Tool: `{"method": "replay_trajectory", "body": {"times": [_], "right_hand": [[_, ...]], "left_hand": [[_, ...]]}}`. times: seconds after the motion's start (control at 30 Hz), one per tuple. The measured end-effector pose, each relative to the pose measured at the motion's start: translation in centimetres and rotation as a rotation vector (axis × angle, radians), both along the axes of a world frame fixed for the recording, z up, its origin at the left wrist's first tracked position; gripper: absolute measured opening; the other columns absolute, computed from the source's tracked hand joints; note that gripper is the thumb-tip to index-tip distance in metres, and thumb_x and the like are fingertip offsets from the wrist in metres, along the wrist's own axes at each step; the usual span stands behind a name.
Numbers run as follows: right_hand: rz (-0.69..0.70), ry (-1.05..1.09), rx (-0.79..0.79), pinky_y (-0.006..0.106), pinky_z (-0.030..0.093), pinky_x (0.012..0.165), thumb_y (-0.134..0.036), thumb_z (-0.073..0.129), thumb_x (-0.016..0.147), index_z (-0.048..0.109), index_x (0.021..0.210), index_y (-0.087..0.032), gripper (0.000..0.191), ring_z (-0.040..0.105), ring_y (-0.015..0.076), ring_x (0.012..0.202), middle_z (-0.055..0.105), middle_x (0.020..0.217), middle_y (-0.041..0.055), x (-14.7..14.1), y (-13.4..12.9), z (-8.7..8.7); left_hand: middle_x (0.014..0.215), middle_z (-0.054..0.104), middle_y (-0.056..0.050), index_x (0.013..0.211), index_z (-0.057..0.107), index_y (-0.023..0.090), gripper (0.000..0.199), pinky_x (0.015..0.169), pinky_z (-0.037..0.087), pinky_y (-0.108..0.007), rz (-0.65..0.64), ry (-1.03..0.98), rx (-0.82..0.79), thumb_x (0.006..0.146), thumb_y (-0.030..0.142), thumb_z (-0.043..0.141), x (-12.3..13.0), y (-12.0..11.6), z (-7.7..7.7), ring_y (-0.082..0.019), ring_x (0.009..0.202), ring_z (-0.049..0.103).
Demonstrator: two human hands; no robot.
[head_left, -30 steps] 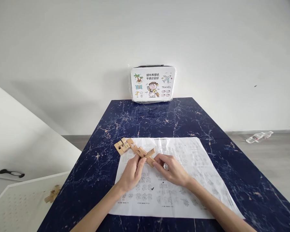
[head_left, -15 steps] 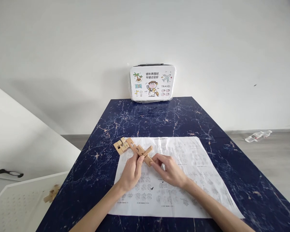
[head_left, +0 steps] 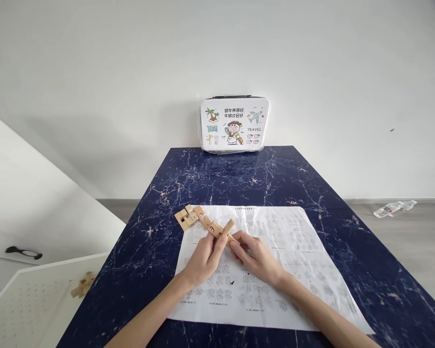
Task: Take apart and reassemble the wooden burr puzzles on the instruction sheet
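Observation:
My left hand (head_left: pixel 205 258) pinches wooden puzzle pieces (head_left: pixel 227 228) between thumb and fingers. They form a crossed shape, one stick lying over a longer bar marked with a dark symbol. Closed on the bar's near right end is my right hand (head_left: pixel 256 258), its thumb along the wood. Just beyond the left fingers lies a flat notched wooden piece (head_left: pixel 202 217). Beside it, several small wooden blocks (head_left: pixel 186 218) sit together at the paper's upper left corner. Under both hands spreads a creased white instruction sheet (head_left: pixel 282 290) with printed diagrams. My fingers hide parts of the held pieces.
The blue marbled table (head_left: pixel 261 176) carries a white cartoon case (head_left: pixel 235 125) at its far edge, against the wall. Left of the table, a white perforated surface (head_left: pixel 32 299) bears a wooden puzzle (head_left: pixel 82 285). A clear plastic bottle (head_left: pixel 395 209) lies on the floor at right.
The whole view has shifted slightly, so things appear a little farther right. My right fingers have drawn closer to the left hand along the wooden bar. Both hands keep their hold.

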State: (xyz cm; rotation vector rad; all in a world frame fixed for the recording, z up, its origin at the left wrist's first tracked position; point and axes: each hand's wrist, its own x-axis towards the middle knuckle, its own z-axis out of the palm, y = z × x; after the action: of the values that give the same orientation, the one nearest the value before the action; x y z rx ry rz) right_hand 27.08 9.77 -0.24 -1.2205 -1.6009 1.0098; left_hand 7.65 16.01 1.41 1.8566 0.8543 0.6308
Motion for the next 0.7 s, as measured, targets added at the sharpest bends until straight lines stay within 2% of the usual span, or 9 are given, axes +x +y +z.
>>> {"method": "replay_trajectory", "body": {"times": [0.37, 0.47, 0.53, 0.57, 0.63, 0.7], "right_hand": [[0.016, -0.025, 0.071, 0.029, 0.044, 0.061, -0.044, 0.045, 0.113, 0.053, 0.083, -0.023, 0.038, 0.053, 0.0130, 0.057, 0.061, 0.068, -0.0020, -0.1, -0.2, 1.4], [-0.014, -0.038, 0.043, 0.029, 0.042, 0.058, -0.046, 0.046, 0.112, 0.055, 0.083, -0.023, 0.039, 0.054, 0.0134, 0.056, 0.061, 0.068, -0.0012, 0.5, -0.3, 1.3], [-0.048, -0.041, 0.014, 0.029, 0.041, 0.057, -0.048, 0.046, 0.112, 0.055, 0.082, -0.022, 0.040, 0.054, 0.0137, 0.055, 0.061, 0.067, -0.0006, 0.9, -0.3, 1.1], [-0.055, -0.040, 0.000, 0.029, 0.041, 0.057, -0.048, 0.046, 0.111, 0.055, 0.081, -0.022, 0.040, 0.054, 0.0138, 0.055, 0.061, 0.066, -0.0004, 1.0, -0.2, 1.1], [-0.055, -0.021, -0.026, 0.029, 0.041, 0.057, -0.049, 0.047, 0.111, 0.056, 0.083, -0.022, 0.039, 0.054, 0.0141, 0.055, 0.062, 0.066, -0.0003, 1.1, -0.2, 0.9], [-0.050, 0.008, -0.054, 0.029, 0.041, 0.056, -0.051, 0.048, 0.110, 0.057, 0.087, -0.022, 0.037, 0.055, 0.0144, 0.055, 0.062, 0.065, -0.0007, 0.9, 0.0, 0.7]], "left_hand": [[0.057, 0.036, 0.009, 0.085, 0.050, 0.021, 0.044, 0.047, 0.022, -0.026, 0.041, -0.038, 0.002, 0.110, 0.056, 0.040, -0.1, 0.1, -0.1, -0.010, 0.047, 0.030], [0.060, 0.037, 0.008, 0.082, 0.048, 0.022, 0.049, 0.046, 0.022, -0.025, 0.128, -0.122, -0.051, 0.109, 0.062, 0.040, -0.8, 1.4, 0.4, -0.010, 0.048, 0.030], [0.061, 0.032, 0.008, 0.080, 0.044, 0.023, 0.052, 0.045, 0.024, -0.024, 0.284, -0.253, -0.074, 0.109, 0.066, 0.035, -1.5, 2.5, 0.9, -0.010, 0.047, 0.028], [0.060, 0.029, 0.008, 0.077, 0.040, 0.024, 0.052, 0.046, 0.025, -0.024, 0.341, -0.295, -0.052, 0.109, 0.065, 0.040, -1.8, 3.0, 1.2, -0.010, 0.048, 0.027], [0.062, 0.032, 0.008, 0.083, 0.047, 0.022, 0.050, 0.047, 0.028, -0.024, 0.393, -0.319, 0.006, 0.109, 0.064, 0.041, -2.2, 3.6, 1.5, -0.011, 0.049, 0.030], [0.063, 0.039, 0.006, 0.094, 0.059, 0.020, 0.047, 0.049, 0.032, -0.025, 0.371, -0.255, 0.082, 0.111, 0.060, 0.040, -2.2, 3.6, 1.5, -0.012, 0.050, 0.037]]}}
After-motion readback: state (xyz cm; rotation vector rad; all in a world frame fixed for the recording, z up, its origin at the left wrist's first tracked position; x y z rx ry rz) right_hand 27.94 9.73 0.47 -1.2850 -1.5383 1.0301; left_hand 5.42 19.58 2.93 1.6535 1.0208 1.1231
